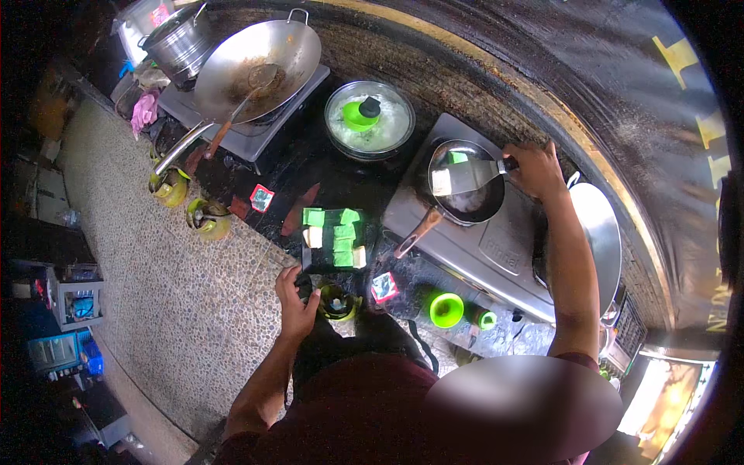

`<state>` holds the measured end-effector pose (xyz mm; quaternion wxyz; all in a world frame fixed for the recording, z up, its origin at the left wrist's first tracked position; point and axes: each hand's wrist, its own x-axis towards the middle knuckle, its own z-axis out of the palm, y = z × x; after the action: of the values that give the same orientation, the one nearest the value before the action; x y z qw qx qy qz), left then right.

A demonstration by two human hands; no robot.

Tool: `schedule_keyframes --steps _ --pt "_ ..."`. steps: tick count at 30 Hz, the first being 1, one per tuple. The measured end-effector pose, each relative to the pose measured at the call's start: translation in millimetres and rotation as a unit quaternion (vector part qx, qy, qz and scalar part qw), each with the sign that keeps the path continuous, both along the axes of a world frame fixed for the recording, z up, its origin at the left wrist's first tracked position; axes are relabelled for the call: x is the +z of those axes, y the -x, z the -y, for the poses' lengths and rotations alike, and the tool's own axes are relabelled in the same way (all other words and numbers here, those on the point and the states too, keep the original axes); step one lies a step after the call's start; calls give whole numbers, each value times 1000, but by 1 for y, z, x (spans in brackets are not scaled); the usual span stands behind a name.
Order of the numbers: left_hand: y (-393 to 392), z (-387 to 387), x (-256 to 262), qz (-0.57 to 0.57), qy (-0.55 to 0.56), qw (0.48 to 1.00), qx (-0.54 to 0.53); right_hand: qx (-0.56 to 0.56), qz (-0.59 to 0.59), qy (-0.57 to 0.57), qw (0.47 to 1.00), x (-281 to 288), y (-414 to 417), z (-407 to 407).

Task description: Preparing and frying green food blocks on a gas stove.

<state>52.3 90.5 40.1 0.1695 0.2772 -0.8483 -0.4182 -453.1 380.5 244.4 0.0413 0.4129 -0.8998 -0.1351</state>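
Note:
With my right hand [535, 168] I hold a metal spatula [474, 176] by its dark handle. Its blade is in a small frying pan [465, 206] on the right stove, touching or overlapping a pale square piece [441, 182]. A green square piece [457, 157] lies near the pan's far rim. My left hand [299, 305], fingers apart and seemingly empty, is beside the near left corner of a dark tray [321, 258]. On that tray are several green square pieces [344, 232] and a few pale ones [313, 237].
A lidded glass-topped pan [383, 136] stands between the two stoves. A large wok [279, 52] with a ladle [238, 107] sits on the left stove [250, 142]. Near me are a green cup [446, 310] and a red-edged packet [384, 288]. A large round metal pan [598, 244] stands right of my right arm.

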Motion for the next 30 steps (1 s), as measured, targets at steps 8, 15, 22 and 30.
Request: schedule_keyframes --steps 8,15,22,30 --pt "5 -7 12 4 -28 999 34 -22 -27 -21 999 13 6 8" --pt "5 -4 8 3 0 1000 20 -50 -53 31 997 22 4 -20" --pt "9 2 4 -31 39 999 -4 -92 -57 79 991 49 -26 -53" --pt "17 9 -13 -14 54 998 -8 -231 20 59 971 42 -57 -72"
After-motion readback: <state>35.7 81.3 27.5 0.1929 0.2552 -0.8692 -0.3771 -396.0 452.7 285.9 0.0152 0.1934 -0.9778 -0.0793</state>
